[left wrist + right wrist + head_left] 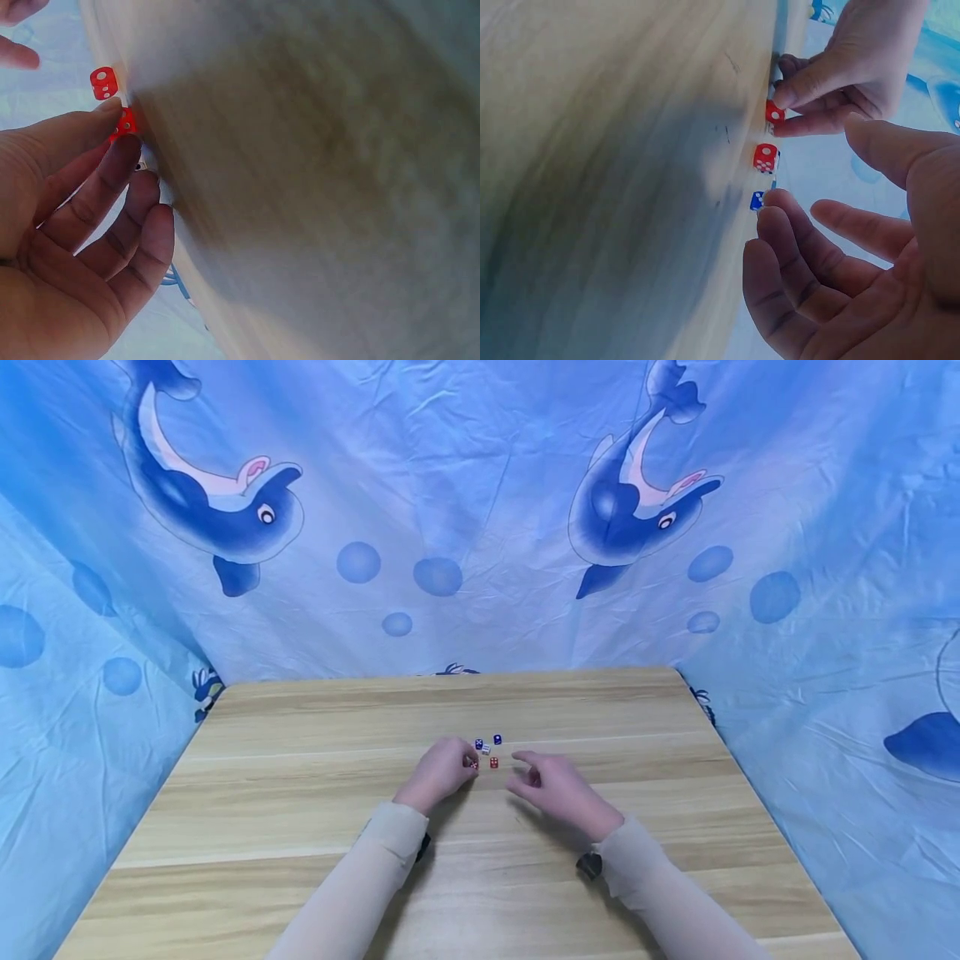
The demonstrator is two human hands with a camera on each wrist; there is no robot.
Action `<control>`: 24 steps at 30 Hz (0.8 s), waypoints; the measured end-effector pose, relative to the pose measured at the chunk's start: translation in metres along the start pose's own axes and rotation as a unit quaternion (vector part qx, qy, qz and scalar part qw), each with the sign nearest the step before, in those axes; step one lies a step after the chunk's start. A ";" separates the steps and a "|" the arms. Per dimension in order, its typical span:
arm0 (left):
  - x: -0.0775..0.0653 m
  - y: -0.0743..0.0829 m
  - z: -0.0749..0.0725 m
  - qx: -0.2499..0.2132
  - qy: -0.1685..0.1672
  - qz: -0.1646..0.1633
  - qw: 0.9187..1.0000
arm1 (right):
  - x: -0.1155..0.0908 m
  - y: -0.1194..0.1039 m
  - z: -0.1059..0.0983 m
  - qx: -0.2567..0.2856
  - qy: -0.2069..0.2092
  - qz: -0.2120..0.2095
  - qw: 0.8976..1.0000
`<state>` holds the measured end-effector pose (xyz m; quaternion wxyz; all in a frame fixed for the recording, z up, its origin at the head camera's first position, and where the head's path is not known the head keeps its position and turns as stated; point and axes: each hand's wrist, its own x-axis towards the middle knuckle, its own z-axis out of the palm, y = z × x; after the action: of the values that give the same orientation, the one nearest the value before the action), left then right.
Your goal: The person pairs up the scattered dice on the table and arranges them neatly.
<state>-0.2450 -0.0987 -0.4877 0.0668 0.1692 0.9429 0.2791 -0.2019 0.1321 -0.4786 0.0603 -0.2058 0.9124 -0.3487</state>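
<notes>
Between the thumb and fingertips of my left hand (pixel 442 770) is a red die (pixel 126 123), pinched close to the wooden table. Just to its right lies a second red die (pixel 494 762) with white pips. Behind the two red ones are a white die (pixel 486 750), a blue die (pixel 479 744) and another blue die (pixel 497 739). My right hand (pixel 553 783) hovers right of the group, thumb and fingers spread, holding nothing. In the right wrist view its fingertips overlap the edge of a blue die (pixel 757 200).
The wooden table (pixel 315 827) stretches out around the dice and both forearms. A blue cloth (pixel 480 510) printed with dolphins and bubbles hangs behind the table and along its sides. Dark bands (pixel 590 864) sit at both wrists.
</notes>
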 end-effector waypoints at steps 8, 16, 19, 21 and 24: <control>-0.004 0.000 -0.004 -0.006 -0.006 -0.015 1.000 | 0.005 0.001 0.010 -0.020 -0.014 -0.012 1.000; -0.018 0.010 -0.005 0.003 -0.049 -0.007 0.999 | 0.008 0.000 0.024 -0.029 -0.048 -0.001 0.998; -0.025 0.015 -0.002 0.011 -0.056 0.002 0.998 | 0.008 -0.003 0.028 -0.030 -0.051 -0.011 0.998; -0.028 0.018 0.001 0.022 -0.052 0.014 0.998 | 0.008 -0.005 0.031 -0.034 -0.052 -0.024 0.998; -0.034 0.021 0.005 0.031 -0.046 0.028 0.998 | 0.007 -0.008 0.033 -0.038 -0.053 -0.043 0.997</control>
<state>-0.2057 -0.0917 -0.4793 0.0972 0.2102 0.9419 0.2433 -0.1977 0.1035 -0.4983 0.0859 -0.2648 0.9109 -0.3045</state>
